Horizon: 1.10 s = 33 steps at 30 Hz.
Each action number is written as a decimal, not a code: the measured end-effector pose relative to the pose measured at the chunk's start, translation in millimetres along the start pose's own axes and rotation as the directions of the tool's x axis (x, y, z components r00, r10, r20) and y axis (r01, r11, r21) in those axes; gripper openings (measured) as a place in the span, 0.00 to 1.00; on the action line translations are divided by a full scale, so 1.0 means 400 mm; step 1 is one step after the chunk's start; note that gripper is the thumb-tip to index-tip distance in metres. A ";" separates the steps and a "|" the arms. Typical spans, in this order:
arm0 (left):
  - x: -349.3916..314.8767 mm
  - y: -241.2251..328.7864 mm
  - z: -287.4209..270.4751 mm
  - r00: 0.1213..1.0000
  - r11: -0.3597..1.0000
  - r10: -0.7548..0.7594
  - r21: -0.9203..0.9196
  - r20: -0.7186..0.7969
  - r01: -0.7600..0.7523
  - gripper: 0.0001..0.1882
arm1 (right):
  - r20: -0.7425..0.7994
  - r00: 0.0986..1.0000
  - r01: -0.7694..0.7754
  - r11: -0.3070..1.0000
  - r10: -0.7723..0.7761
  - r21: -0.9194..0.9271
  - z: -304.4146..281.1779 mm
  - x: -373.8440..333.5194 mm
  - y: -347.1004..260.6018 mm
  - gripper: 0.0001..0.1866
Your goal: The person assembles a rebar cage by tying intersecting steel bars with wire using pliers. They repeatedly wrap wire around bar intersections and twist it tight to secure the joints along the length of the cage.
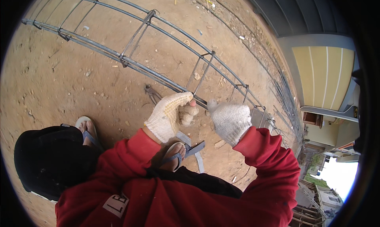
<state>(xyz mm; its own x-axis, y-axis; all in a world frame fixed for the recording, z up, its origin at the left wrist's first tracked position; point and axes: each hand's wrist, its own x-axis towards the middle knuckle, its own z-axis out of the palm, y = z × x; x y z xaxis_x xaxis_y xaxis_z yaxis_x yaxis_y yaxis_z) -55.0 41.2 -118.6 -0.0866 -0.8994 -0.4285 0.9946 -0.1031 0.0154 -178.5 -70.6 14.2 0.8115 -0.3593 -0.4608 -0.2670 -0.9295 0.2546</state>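
A long rebar cage [152, 74], made of steel bars with square stirrups [204, 70], runs from the upper left down to the right in front of me. My left hand [170, 112], in a knitted off-white glove, has its fingers curled at the near lower bars, beside a stirrup. A bare fingertip pokes out of that glove. Close to the same bars, my right hand [231, 120] is closed in a gloved fist, its back toward me. Whatever either hand grips is hidden or too small to make out. Pincers [152, 93] lie on the dirt beyond my left hand.
Grey metal pieces [194, 148] stand beside my sandalled foot [174, 155]. Several loose steel bars [289, 104] lie along the right, near a building with a yellow panel [322, 76]. The dirt ground [99, 96] holds small stones and scraps.
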 end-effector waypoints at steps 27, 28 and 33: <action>-0.130 0.098 0.169 0.977 0.394 0.069 0.905 -0.203 0.161 0.22 | 0.230 0.973 -0.220 -0.271 0.003 0.937 0.504 0.034 -0.180 0.31; -0.107 0.108 0.184 0.981 0.242 0.126 0.963 -0.149 0.115 0.21 | 0.236 0.947 -0.291 0.274 0.216 0.916 0.526 0.060 -0.189 0.30; -0.050 0.206 0.270 0.719 -0.534 0.476 0.816 0.507 -0.222 0.20 | -0.093 0.957 -0.142 0.725 0.273 0.674 0.538 0.164 -0.219 0.31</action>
<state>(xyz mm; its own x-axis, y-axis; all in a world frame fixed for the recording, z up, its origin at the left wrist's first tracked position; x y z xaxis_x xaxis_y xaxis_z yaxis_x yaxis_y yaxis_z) 22.3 4.8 -11.1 0.3816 -0.9108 0.1575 -0.5596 -0.0921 0.8236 -213.8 -30.7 -221.2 0.7521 -0.5903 -0.2929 -0.6589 -0.6793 -0.3230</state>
